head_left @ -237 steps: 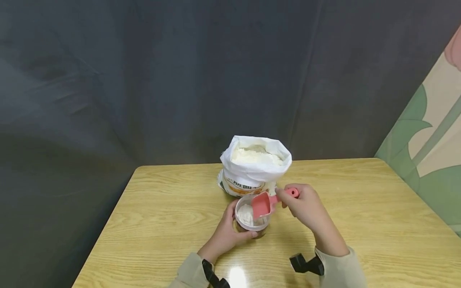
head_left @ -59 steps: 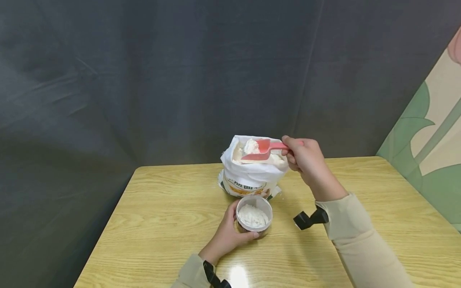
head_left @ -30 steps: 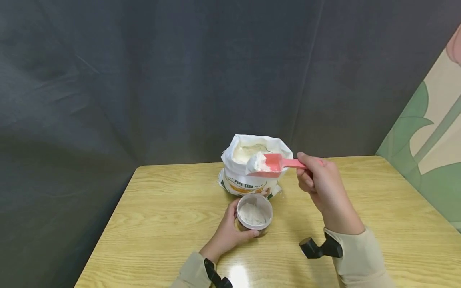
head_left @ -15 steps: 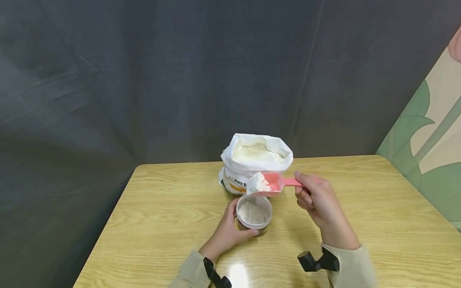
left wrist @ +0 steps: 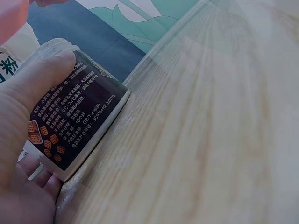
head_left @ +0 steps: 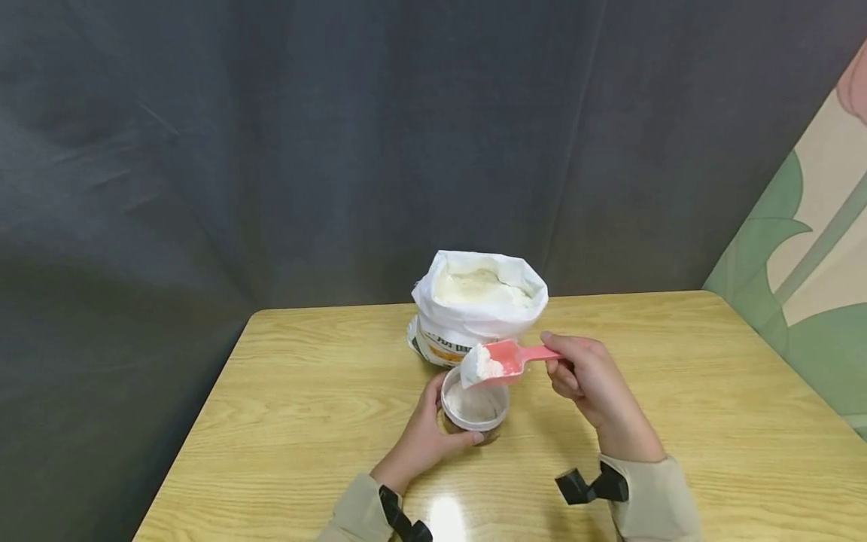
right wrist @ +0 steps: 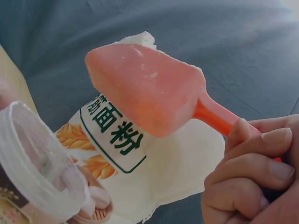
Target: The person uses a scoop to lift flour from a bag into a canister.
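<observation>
My left hand (head_left: 428, 436) grips a clear-rimmed plastic jar (left wrist: 81, 121) with a dark printed label, standing on the table. Thumb and fingers curve round its sides. White flour lies inside the jar in the head view. My right hand (head_left: 589, 380) pinches the handle of a pink scoop (right wrist: 145, 84), with the other fingers curled below. The scoop carries a heap of flour (head_left: 479, 365) at its front and hovers above the jar's far rim. Just behind stands an open white flour bag (head_left: 467, 320), filled with flour.
The wooden table (head_left: 305, 391) ends at a dark curtain (head_left: 379, 150) behind the bag. A wall panel with a painted plant (head_left: 826, 324) stands on the right. Each wrist wears a black camera mount (head_left: 592, 488).
My right hand has lifted the scoop, loaded with flour, out of the bag and brought it forward and down to above the jar. My left hand keeps its hold on the jar.
</observation>
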Motion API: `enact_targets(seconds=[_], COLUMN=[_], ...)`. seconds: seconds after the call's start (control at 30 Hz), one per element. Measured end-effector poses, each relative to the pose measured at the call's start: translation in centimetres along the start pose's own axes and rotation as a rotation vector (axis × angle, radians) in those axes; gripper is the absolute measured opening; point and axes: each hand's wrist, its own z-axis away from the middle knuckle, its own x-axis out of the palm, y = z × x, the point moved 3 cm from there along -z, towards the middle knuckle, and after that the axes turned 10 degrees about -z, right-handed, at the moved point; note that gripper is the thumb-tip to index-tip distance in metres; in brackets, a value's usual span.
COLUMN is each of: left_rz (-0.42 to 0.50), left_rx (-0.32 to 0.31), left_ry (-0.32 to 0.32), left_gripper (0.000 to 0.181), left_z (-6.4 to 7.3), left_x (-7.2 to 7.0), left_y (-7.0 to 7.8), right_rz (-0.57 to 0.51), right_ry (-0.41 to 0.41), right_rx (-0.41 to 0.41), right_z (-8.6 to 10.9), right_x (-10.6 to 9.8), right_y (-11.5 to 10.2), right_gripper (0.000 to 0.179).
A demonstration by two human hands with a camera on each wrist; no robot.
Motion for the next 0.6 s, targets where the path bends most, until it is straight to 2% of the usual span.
enact_targets(seconds=[0.1, 0.33, 0.6], left_rz=[0.007, -0.001, 0.018], left_rx=[0.01, -0.009, -0.014], left_ry=[0.008, -0.009, -0.016], left_gripper=[0.099, 0.101, 0.101], left_z=[-0.1, 0.0, 0.0], left_x=[-0.1, -0.3, -0.2], left_y=[0.1, 0.2, 0.2], right_rz=[0.047, 0.208, 0.371], right_ry=[0.023, 0.099, 0.125], right_rx=[0.035, 0.109, 0.132], right_z=[-0.3, -0.6, -0.8], right_x=[0.0, -0.1, 0.1], right_y=[0.2, 0.6, 1.1], right_gripper=[0.051, 0.047, 0.043])
